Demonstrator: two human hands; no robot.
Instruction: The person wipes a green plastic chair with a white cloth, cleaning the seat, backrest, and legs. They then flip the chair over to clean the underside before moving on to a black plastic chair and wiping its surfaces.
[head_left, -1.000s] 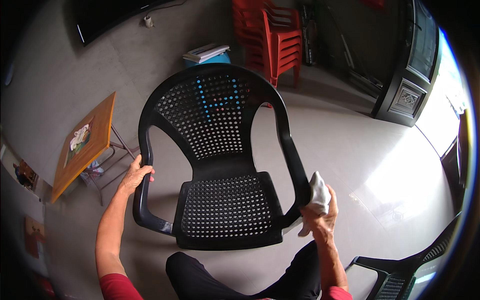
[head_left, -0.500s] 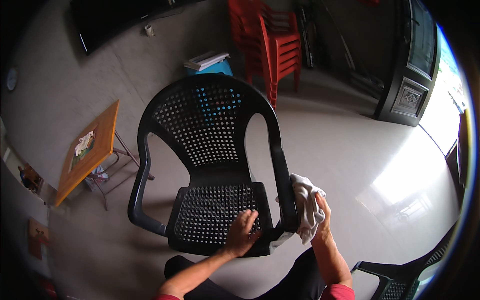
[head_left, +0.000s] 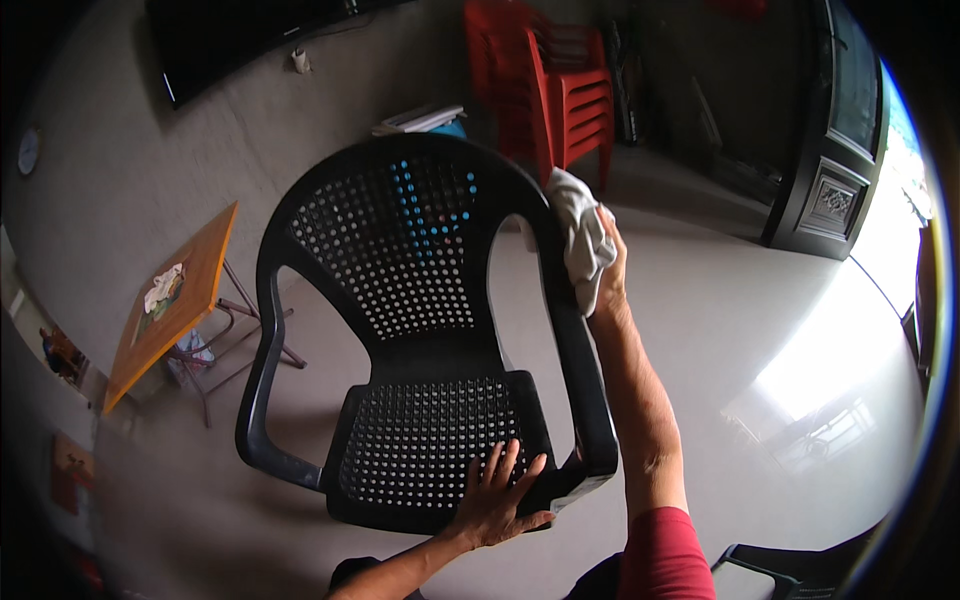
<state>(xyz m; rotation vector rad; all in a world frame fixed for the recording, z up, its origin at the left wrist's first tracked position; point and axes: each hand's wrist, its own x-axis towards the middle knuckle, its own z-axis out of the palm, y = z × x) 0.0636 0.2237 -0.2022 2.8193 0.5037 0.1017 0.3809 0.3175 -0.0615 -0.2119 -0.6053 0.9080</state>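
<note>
In front of me stands a black plastic armchair (head_left: 430, 350) with a perforated seat and back. My left hand (head_left: 498, 500) lies on the front right part of the seat, its fingers spread. My right hand (head_left: 610, 262) grips a greyish-white cloth (head_left: 580, 235) against the outer side of the chair's right armrest, high up where it meets the backrest. The cloth is bunched and hides part of the fingers.
A stack of red plastic chairs (head_left: 570, 95) stands at the back wall, beside a blue item (head_left: 452, 128) topped with papers. To the left is a wooden folding table (head_left: 178, 310). A dark door (head_left: 835, 160) stands open at the right. Another dark chair (head_left: 790, 570) is at lower right.
My right hand has slid the cloth forward and up along the armrest toward the backrest. My left hand has come down flat on the seat with its fingers spread.
</note>
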